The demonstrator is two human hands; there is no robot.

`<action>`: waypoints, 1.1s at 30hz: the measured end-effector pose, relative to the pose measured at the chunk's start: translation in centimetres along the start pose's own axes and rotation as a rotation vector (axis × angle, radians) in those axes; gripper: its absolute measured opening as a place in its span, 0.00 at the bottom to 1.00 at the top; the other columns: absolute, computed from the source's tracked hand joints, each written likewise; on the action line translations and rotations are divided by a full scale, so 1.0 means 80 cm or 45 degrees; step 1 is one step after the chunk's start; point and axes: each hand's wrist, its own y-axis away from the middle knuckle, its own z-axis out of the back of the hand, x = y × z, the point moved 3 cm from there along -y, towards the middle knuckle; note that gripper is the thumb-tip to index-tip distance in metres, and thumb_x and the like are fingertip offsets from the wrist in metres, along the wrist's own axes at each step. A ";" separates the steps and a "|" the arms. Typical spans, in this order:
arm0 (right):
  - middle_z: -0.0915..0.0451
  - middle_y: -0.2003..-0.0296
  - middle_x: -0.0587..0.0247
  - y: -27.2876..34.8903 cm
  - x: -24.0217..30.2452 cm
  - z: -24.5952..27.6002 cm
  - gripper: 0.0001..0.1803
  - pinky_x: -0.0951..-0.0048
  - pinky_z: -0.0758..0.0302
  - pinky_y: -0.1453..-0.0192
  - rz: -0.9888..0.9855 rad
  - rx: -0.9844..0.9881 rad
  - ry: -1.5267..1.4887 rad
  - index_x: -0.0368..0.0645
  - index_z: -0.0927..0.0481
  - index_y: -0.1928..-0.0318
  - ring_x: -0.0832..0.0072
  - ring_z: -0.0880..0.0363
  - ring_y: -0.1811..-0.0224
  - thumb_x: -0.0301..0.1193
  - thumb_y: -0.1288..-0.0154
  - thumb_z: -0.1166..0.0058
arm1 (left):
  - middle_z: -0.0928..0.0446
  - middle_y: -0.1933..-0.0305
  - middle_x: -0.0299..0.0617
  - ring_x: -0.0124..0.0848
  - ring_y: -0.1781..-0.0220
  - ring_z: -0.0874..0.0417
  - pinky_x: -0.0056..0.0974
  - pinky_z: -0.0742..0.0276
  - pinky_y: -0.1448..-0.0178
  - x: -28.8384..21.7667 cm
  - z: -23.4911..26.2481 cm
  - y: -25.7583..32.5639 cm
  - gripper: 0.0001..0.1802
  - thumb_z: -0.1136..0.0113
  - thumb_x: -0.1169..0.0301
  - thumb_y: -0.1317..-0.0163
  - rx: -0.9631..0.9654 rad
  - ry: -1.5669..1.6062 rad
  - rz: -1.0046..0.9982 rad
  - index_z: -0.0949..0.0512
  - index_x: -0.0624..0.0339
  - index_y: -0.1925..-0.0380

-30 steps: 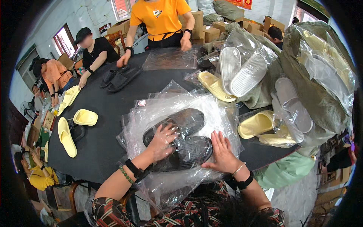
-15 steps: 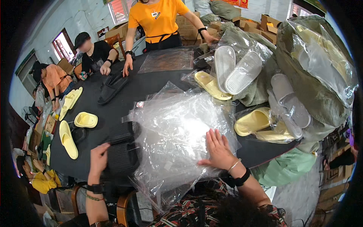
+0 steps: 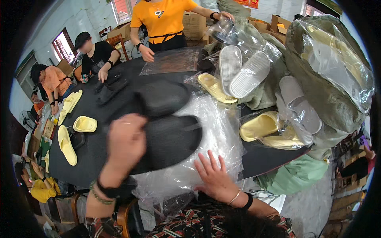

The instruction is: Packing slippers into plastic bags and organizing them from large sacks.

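My left hand (image 3: 126,144), smeared by motion, is closed on a pair of black slippers (image 3: 171,139). They are held up over the left part of a stack of clear plastic bags (image 3: 222,123), soles toward me, and hide much of it. At the stack's near right edge my right hand (image 3: 214,178) is open, fingers spread on or just above the plastic; contact is hard to tell. To the left lie pale yellow slippers (image 3: 67,146) and another yellow slipper (image 3: 85,124) on the black tabletop (image 3: 103,139).
Bagged grey slippers (image 3: 250,75), yellow slippers (image 3: 260,125) and a large green-grey sack (image 3: 329,83) crowd the right side. Across the table stands a person in orange (image 3: 162,20); a seated co-worker's hand (image 3: 103,73) touches other black slippers (image 3: 113,89). A green bag (image 3: 295,174) hangs below the edge.
My left hand has lifted the black slippers from the table and carried them right, over the bags. My right hand has slid left and nearer. The standing person's hand now holds up a bagged dark item.
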 end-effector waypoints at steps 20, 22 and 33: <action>0.32 0.35 0.41 0.008 -0.012 -0.066 0.50 0.39 0.46 0.26 0.034 -0.095 -0.117 0.28 0.34 0.33 0.43 0.38 0.30 0.61 0.39 0.46 | 0.25 0.58 0.51 0.53 0.53 0.24 0.52 0.25 0.54 -0.043 -0.298 -0.007 0.04 0.43 0.78 0.52 0.202 0.307 -0.132 0.20 0.61 0.80; 0.40 0.29 0.35 0.004 -0.014 -0.056 0.53 0.41 0.49 0.23 0.017 -0.246 -0.214 0.24 0.39 0.31 0.40 0.47 0.24 0.59 0.41 0.42 | 0.24 0.61 0.50 0.53 0.55 0.23 0.52 0.25 0.55 -0.015 -0.296 -0.014 0.02 0.40 0.78 0.55 0.123 0.177 -0.073 0.20 0.61 0.82; 0.55 0.21 0.50 0.005 -0.078 -0.083 0.42 0.64 0.58 0.17 -0.222 -0.650 -2.534 0.33 0.61 0.22 0.62 0.58 0.17 0.26 0.32 0.60 | 0.25 0.60 0.59 0.58 0.55 0.27 0.54 0.28 0.51 0.064 -0.142 -0.001 0.02 0.46 0.81 0.57 -0.154 -0.181 0.228 0.26 0.71 0.82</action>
